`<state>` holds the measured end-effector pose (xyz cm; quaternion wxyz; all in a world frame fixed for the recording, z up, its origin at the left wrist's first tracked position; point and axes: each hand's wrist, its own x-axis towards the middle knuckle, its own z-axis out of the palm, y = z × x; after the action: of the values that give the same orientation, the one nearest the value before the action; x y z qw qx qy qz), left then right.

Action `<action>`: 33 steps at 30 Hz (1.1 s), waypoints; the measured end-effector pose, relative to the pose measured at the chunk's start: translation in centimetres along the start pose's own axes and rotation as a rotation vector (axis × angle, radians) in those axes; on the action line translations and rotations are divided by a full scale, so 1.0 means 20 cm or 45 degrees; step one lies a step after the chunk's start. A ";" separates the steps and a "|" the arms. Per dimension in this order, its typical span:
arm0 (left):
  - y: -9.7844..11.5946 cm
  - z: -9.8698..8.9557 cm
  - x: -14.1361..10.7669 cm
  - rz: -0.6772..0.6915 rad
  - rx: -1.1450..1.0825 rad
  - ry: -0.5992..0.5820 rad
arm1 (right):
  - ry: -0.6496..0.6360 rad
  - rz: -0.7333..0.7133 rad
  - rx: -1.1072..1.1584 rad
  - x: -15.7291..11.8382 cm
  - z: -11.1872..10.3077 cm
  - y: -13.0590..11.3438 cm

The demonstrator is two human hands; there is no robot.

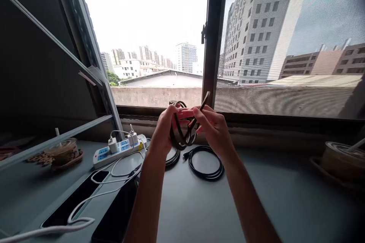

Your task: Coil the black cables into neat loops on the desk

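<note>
A looped black cable (180, 129) is up in front of the window, held between both hands. My left hand (167, 123) is closed around the left side of its loops. With thumb and fingers, my right hand (212, 121) pinches a stretch of the same cable, whose end sticks up above the fingers. Below, on the table, lies a coiled black cable (207, 177) with a plug at its left side. Another black coil (173, 162) lies left of it, partly hidden behind my left hand and forearm.
A white power strip (98, 164) with chargers stands at the left, its white cable (81, 199) trailing forward. Two dark phone-like slabs (76, 197) lie near it. Drink cups stand at far left (67, 152) and far right (345, 159). A metal shelf frame (107, 91) rises at left.
</note>
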<state>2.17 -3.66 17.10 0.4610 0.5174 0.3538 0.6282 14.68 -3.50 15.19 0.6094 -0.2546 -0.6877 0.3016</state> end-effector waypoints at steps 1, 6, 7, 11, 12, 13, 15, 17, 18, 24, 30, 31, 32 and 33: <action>-0.01 -0.02 0.01 0.055 0.030 0.069 | 0.045 0.067 0.088 0.01 -0.01 0.00; -0.02 -0.13 0.05 0.276 0.255 0.169 | 0.310 0.297 0.482 0.04 -0.13 0.00; -0.01 -0.14 0.05 0.301 0.270 0.159 | 0.359 0.290 0.553 0.04 -0.16 -0.01; -0.01 -0.13 0.04 0.498 0.236 0.222 | 0.473 0.272 0.682 0.02 -0.27 -0.03; -0.01 -0.12 0.04 0.574 0.237 0.265 | 0.445 0.283 0.653 0.01 -0.30 -0.04; -0.01 -0.12 0.04 0.646 0.248 0.320 | 0.409 0.298 0.611 -0.01 -0.33 -0.05; -0.01 -0.13 0.03 0.746 0.317 0.454 | 0.346 0.320 0.543 -0.05 -0.40 -0.09; -0.02 -0.15 0.04 0.772 0.394 0.577 | 0.324 0.356 0.526 -0.10 -0.47 -0.14; -0.02 -0.16 0.04 0.759 0.408 0.617 | 0.317 0.377 0.531 -0.12 -0.50 -0.16; 0.00 -0.17 0.06 0.634 0.227 0.617 | 0.429 0.332 0.623 -0.20 -0.58 -0.27; 0.02 -0.15 0.03 0.591 0.140 0.610 | 0.468 0.344 0.725 -0.21 -0.63 -0.26; 0.03 -0.15 0.03 0.601 0.125 0.644 | 0.469 0.363 0.710 -0.22 -0.64 -0.26; 0.03 -0.15 0.02 0.628 0.109 0.683 | 0.472 0.379 0.697 -0.22 -0.64 -0.25; 0.04 -0.15 0.02 0.673 0.088 0.720 | 0.484 0.390 0.683 -0.22 -0.65 -0.24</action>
<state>-0.98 -3.45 17.23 0.1498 0.4125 0.3424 0.8308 28.18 -8.70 16.66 0.7193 -0.2370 -0.4123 0.5063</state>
